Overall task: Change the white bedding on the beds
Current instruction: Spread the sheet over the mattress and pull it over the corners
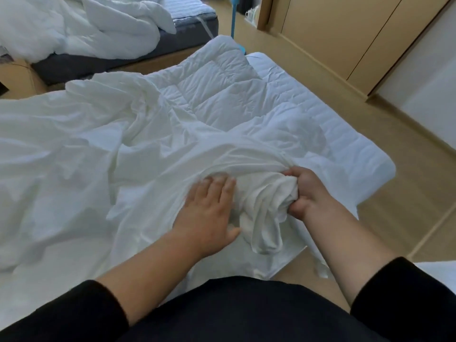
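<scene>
Here the work is at the near corner of the bed point(370, 169), where a plain white cover point(74, 156) lies rumpled over a quilted duvet point(222, 90). The right hand point(306, 193) has its fingers clenched round a gathered bunch of the cover at the corner, with loose folds hanging down below the fist. The left hand point(209, 213) lies flat on the cloth just beside that bunch, fingers straight and spread, pressing it down. This looks like the step of working the cover and duvet together or apart at a corner; which of the two cannot be told from here. The next move probably calls for the right hand to keep its grip while the left feels for the duvet's corner through the cloth, then pulls the fabric along evenly so it does not twist. A second bed point(187, 33) behind carries another heap of white bedding point(74, 28), apparently not yet made.
</scene>
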Demonstrator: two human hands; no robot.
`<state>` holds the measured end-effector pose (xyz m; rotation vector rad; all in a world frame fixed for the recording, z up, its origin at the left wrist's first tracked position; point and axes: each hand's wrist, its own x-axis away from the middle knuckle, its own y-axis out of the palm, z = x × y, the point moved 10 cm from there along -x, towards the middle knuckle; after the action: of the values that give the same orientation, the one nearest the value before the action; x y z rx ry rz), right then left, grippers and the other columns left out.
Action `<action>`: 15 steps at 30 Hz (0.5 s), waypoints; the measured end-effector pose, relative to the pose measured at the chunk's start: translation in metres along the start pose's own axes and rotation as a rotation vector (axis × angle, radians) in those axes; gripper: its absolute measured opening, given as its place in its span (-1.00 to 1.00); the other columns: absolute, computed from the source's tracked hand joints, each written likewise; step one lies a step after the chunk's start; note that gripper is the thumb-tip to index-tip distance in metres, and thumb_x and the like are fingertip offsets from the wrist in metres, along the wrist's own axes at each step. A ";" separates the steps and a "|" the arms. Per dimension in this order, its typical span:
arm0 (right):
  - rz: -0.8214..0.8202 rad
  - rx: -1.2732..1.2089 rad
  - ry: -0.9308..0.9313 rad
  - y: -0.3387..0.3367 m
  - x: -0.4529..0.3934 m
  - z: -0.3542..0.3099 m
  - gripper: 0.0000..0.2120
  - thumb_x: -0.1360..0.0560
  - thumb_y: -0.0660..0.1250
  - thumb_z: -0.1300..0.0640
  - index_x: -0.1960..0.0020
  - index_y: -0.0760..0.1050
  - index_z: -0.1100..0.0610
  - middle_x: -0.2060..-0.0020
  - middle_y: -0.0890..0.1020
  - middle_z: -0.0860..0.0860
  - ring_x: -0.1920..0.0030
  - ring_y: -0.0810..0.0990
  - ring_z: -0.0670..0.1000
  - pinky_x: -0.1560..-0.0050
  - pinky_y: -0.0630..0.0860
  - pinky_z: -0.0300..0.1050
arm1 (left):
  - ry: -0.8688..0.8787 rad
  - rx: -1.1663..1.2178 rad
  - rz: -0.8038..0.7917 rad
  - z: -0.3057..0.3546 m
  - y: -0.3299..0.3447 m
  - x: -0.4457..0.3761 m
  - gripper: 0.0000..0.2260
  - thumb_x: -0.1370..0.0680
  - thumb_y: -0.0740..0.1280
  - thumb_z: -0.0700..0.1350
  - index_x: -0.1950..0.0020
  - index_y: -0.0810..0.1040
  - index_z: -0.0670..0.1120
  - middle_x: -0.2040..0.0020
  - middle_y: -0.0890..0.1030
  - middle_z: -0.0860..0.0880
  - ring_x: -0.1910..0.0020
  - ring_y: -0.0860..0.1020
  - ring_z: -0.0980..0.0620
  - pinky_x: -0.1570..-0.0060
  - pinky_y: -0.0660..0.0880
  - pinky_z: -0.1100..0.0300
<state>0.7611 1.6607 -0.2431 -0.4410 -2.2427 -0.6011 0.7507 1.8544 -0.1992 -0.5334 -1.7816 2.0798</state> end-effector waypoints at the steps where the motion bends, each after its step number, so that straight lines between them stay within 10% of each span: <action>1: -0.008 -0.021 0.023 0.001 0.003 0.007 -0.85 -0.42 0.23 0.28 0.17 0.58 0.24 0.17 0.64 0.15 0.10 0.67 0.20 -0.05 0.60 0.09 | -0.027 -0.038 -0.054 0.002 0.015 -0.007 -0.05 -0.37 0.33 0.33 -0.58 0.08 -0.15 -0.54 0.23 -0.20 -0.48 0.26 -0.28 -0.49 0.17 -0.24; 4: -0.045 -0.071 0.075 0.003 0.009 0.021 -0.79 -0.43 0.22 0.28 0.25 0.61 0.29 0.25 0.66 0.17 0.20 0.67 0.20 0.03 0.57 0.09 | -0.081 -0.042 -0.128 -0.003 0.039 -0.032 -0.13 -0.39 0.41 0.13 -0.57 0.13 -0.19 -0.51 0.26 -0.26 -0.43 0.31 -0.36 -0.47 0.18 -0.28; 8: -0.026 -0.086 0.043 -0.012 -0.009 0.024 -0.74 -0.38 0.26 0.30 -0.03 0.59 0.31 0.09 0.67 0.21 0.04 0.66 0.24 -0.12 0.59 0.18 | -0.122 0.056 -0.186 -0.006 0.028 -0.067 -0.76 -0.50 0.30 0.01 -0.10 0.42 -0.08 -0.07 0.56 -0.09 -0.01 0.53 -0.17 0.03 0.42 0.03; 15: -0.039 0.401 -0.028 -0.065 -0.040 0.024 -0.59 -0.41 0.49 0.18 -0.20 0.56 0.32 0.08 0.69 0.22 0.08 0.67 0.22 0.05 0.62 0.14 | -0.119 0.084 -0.291 0.006 0.006 -0.086 -0.82 -0.49 0.22 -0.11 0.25 0.25 0.01 0.24 0.44 0.03 0.28 0.40 0.00 0.27 0.35 0.11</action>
<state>0.7419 1.6145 -0.3058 -0.2035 -2.3282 -0.1538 0.8220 1.8062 -0.1995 -0.1192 -1.7085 2.0057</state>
